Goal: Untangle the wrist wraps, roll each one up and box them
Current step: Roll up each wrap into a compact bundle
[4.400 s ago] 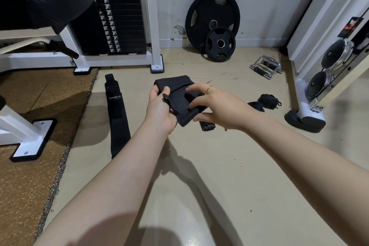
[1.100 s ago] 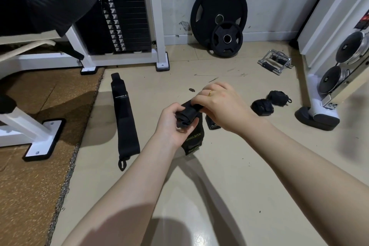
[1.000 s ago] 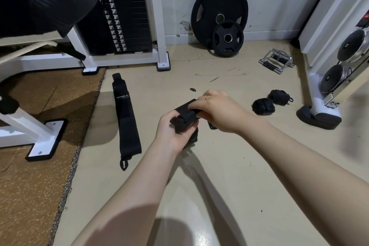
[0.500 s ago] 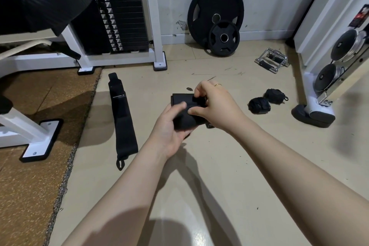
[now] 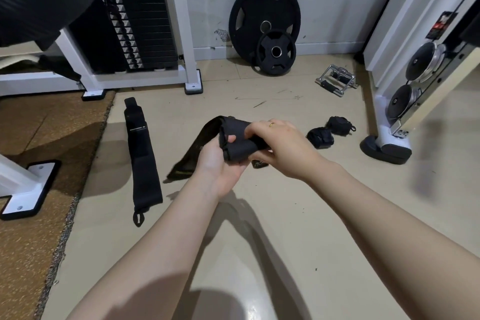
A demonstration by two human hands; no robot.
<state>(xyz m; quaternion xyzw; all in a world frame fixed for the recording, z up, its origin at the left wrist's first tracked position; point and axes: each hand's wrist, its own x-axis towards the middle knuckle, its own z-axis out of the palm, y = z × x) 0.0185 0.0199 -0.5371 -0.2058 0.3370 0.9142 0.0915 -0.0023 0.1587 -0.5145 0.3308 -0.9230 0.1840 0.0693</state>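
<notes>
Both hands hold a black wrist wrap (image 5: 235, 141) above the floor. My left hand (image 5: 219, 163) grips its partly rolled end from below, thumb on the roll. My right hand (image 5: 279, 144) pinches the roll from the right. The wrap's loose tail (image 5: 193, 154) hangs down to the left, blurred. A second wrap (image 5: 141, 156) lies flat and stretched out on the floor at the left, with its thumb loop at the near end. Two rolled wraps (image 5: 320, 137) (image 5: 339, 125) sit on the floor to the right. A small dark piece (image 5: 259, 163) lies under my hands. No box is in view.
A brown mat (image 5: 39, 189) covers the floor at left with white machine feet (image 5: 28, 187) on it. A weight stack (image 5: 140, 26) and two black plates (image 5: 265, 23) stand at the wall. A metal cable handle (image 5: 336, 82) lies at back right beside a white rack (image 5: 397, 122).
The compact roll held half a second ago has come partly loose: a tail of the wrap now swings out and down to the left. Both hands stay on the wrap.
</notes>
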